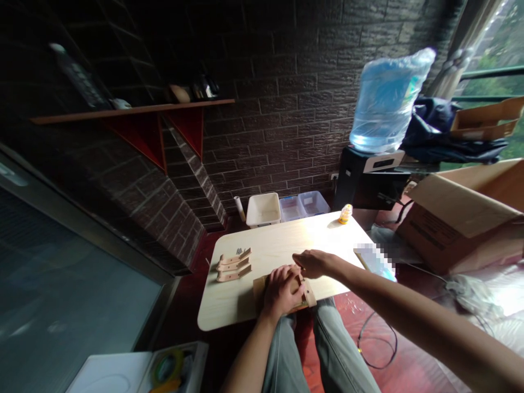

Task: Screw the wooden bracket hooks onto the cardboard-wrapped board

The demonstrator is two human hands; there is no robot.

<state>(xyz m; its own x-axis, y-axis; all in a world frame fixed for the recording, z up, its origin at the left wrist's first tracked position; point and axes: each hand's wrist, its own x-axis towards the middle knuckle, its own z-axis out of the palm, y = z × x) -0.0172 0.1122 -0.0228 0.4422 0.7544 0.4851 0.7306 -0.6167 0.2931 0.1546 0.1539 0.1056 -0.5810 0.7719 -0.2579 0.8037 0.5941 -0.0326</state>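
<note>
At the near edge of the pale table (233, 308), a wooden box-like piece (259, 290) lies with a wooden strip (310, 295) along its right side. My left hand (282, 289) rests over the piece, its fingers curved round the top and holding it. Just beyond and to the right, my right hand (311, 263) is closed near the strip's far end; whatever it grips is too small to make out. Several shaped wooden parts (234, 267) lie at the left of the table, with a small pile of metal pieces (240, 251) behind them.
A small yellow-labelled bottle (345, 214) stands at the table's far right corner. Behind the table are a cream bin (263, 209) and clear plastic bins (313, 203). A water dispenser (360, 180) and a large cardboard box (462, 218) stand to the right.
</note>
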